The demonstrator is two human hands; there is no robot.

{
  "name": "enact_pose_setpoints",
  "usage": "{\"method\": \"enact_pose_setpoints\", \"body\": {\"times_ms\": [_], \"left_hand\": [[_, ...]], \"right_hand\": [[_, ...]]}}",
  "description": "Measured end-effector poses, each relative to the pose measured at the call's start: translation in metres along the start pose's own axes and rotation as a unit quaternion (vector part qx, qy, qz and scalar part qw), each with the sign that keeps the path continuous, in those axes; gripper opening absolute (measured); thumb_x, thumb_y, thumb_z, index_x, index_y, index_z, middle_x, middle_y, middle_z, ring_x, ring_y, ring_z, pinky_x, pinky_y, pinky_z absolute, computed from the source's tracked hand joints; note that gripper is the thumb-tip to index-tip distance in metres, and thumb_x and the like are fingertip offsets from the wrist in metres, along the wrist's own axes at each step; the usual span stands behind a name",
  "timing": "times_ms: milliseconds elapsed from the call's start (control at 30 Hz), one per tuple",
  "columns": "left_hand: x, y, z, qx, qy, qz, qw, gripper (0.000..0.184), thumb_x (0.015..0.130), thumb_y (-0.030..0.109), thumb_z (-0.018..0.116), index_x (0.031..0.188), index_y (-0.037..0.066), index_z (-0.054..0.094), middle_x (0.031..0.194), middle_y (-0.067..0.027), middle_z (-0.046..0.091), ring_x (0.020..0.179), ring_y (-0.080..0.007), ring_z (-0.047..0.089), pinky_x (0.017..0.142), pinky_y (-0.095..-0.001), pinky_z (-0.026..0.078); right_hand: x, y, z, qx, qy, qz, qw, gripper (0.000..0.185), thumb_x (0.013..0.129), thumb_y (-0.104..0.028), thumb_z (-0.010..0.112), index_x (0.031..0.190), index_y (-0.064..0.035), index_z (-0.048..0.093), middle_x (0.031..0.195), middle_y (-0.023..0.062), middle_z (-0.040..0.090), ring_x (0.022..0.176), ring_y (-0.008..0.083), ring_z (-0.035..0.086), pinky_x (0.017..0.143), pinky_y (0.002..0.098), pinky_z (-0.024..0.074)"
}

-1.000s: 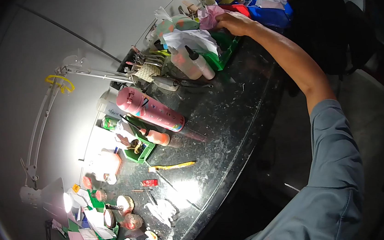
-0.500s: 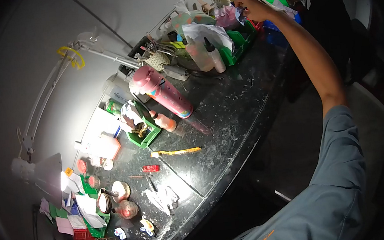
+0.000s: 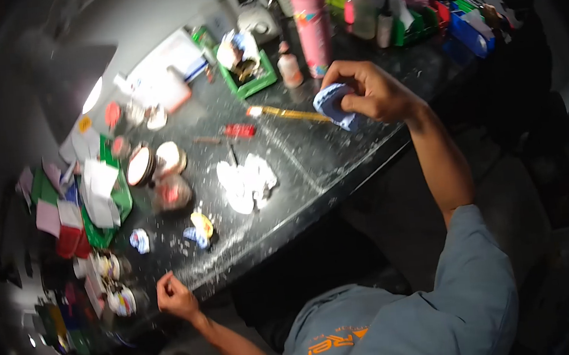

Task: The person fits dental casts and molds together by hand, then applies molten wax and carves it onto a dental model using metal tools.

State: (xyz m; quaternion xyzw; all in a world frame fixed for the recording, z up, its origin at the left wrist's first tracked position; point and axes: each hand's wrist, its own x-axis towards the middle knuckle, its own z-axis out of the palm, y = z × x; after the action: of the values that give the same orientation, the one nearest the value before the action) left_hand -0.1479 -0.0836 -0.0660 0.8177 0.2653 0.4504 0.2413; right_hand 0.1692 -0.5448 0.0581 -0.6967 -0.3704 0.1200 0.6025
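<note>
My right hand [image 3: 373, 92] is raised over the right part of the dark table. Its fingers pinch a crumpled light-blue cloth [image 3: 334, 106], which hangs in front of the end of a yellow toothbrush-like stick [image 3: 285, 114]. At the near edge, my left hand [image 3: 176, 299] rests with fingers curled closed; whether anything is inside is hidden. The pieces closest to it are a yellow-and-blue crumpled scrap [image 3: 199, 229] and a smaller blue-white scrap [image 3: 139, 241]. Crumpled white tissue [image 3: 247, 183] lies at mid-table, with a small red object [image 3: 239, 130] beyond it.
A pink bottle [image 3: 312, 28] stands upright beside a small squeeze bottle [image 3: 290, 67] and a green bin [image 3: 252, 83]. Jars [image 3: 172, 192] and papers [image 3: 98, 185] crowd the left. A lamp [image 3: 76, 81] overhangs there. Another person [image 3: 521, 38] sits at far right.
My right hand has come back from the far bins towards me, carrying the blue cloth. The view has turned, so more of my left hand and forearm shows.
</note>
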Motion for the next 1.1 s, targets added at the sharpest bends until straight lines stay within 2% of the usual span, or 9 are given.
{"method": "enact_pose_setpoints", "body": {"times_ms": [67,100,400,700,800,900,1000,1067,1100], "left_hand": [[-0.001,0.006,0.001,0.016,0.016,-0.006,1.0,0.014,0.082,-0.002,0.063,0.087,0.001,0.075,0.062,0.0054,0.046,0.053,-0.0047,0.035,0.048,-0.0264,0.025],[-0.001,0.007,0.001,0.013,0.016,-0.008,1.0,0.014,0.081,-0.001,0.063,0.086,0.001,0.076,0.061,0.0049,0.045,0.053,-0.0048,0.035,0.048,-0.0266,0.025],[0.0,0.018,-0.007,0.004,-0.031,-0.028,0.999,0.012,0.081,-0.004,0.063,0.085,-0.001,0.074,0.06,0.0035,0.048,0.049,-0.0021,0.035,0.045,-0.0247,0.024],[-0.001,0.023,-0.005,-0.021,-0.023,-0.048,0.998,0.011,0.082,-0.004,0.065,0.086,0.0,0.074,0.062,0.0021,0.052,0.05,-0.0035,0.038,0.046,-0.0235,0.026],[-0.002,0.02,-0.006,-0.004,-0.039,-0.038,0.998,0.011,0.081,-0.004,0.065,0.086,0.0,0.074,0.065,0.0005,0.056,0.05,-0.0044,0.04,0.046,-0.0235,0.028],[-0.001,0.029,-0.006,0.014,-0.042,-0.033,0.998,0.011,0.081,-0.004,0.065,0.086,0.0,0.074,0.069,-0.0013,0.059,0.052,-0.0052,0.043,0.047,-0.0231,0.032],[-0.002,0.029,-0.006,-0.026,-0.058,-0.071,0.995,0.012,0.081,-0.004,0.065,0.087,-0.001,0.074,0.072,-0.0024,0.063,0.056,-0.0065,0.047,0.049,-0.0229,0.036],[-0.001,0.03,-0.006,-0.028,-0.059,-0.072,0.995,0.012,0.08,-0.004,0.066,0.088,-0.002,0.074,0.072,-0.0027,0.062,0.055,-0.0069,0.047,0.05,-0.0231,0.037],[0.0,0.027,-0.007,-0.01,-0.057,-0.048,0.997,0.011,0.081,-0.003,0.067,0.088,-0.001,0.075,0.072,-0.0007,0.06,0.057,-0.0052,0.045,0.05,-0.0225,0.033]], "right_hand": [[0.001,-0.01,0.047,0.001,-0.039,0.041,0.998,0.027,0.082,0.004,0.061,0.108,0.0002,0.064,0.095,0.0027,0.068,0.091,0.0086,0.064,0.082,0.0272,0.0532],[0.004,-0.007,0.066,-0.008,-0.058,0.024,0.998,0.027,0.083,0.002,0.062,0.11,0.0007,0.064,0.096,0.0029,0.069,0.092,0.0089,0.065,0.083,0.0271,0.0535],[0.007,0.014,0.165,0.054,-0.038,0.121,0.99,0.031,0.084,0.004,0.06,0.115,0.0002,0.065,0.096,0.0015,0.068,0.089,0.0062,0.062,0.082,0.0239,0.0502],[0.003,0.025,0.188,0.042,-0.02,0.118,0.992,0.031,0.086,0.005,0.06,0.116,-0.0015,0.066,0.097,0.0025,0.069,0.09,0.0065,0.064,0.084,0.0235,0.051],[0.0,0.025,0.191,0.052,-0.008,0.108,0.993,0.032,0.085,0.004,0.06,0.115,-0.001,0.066,0.097,0.0033,0.069,0.089,0.007,0.064,0.084,0.0238,0.0511],[-0.003,0.024,0.194,0.008,0.007,0.077,0.997,0.033,0.084,0.005,0.06,0.115,-0.0001,0.067,0.097,0.0039,0.069,0.09,0.0073,0.064,0.084,0.0243,0.0512],[-0.004,0.028,0.197,0.001,0.023,0.072,0.997,0.034,0.083,0.005,0.058,0.115,0.0004,0.067,0.096,0.0033,0.068,0.09,0.0071,0.062,0.084,0.0239,0.0504],[-0.005,0.025,0.198,-0.006,0.016,0.099,0.995,0.034,0.083,0.006,0.056,0.115,0.001,0.067,0.095,0.0029,0.068,0.09,0.007,0.061,0.084,0.0232,0.0493],[-0.006,0.027,0.2,-0.002,0.015,0.091,0.996,0.034,0.083,0.006,0.056,0.115,0.001,0.067,0.095,0.0028,0.068,0.09,0.0069,0.061,0.084,0.0229,0.049]]}}
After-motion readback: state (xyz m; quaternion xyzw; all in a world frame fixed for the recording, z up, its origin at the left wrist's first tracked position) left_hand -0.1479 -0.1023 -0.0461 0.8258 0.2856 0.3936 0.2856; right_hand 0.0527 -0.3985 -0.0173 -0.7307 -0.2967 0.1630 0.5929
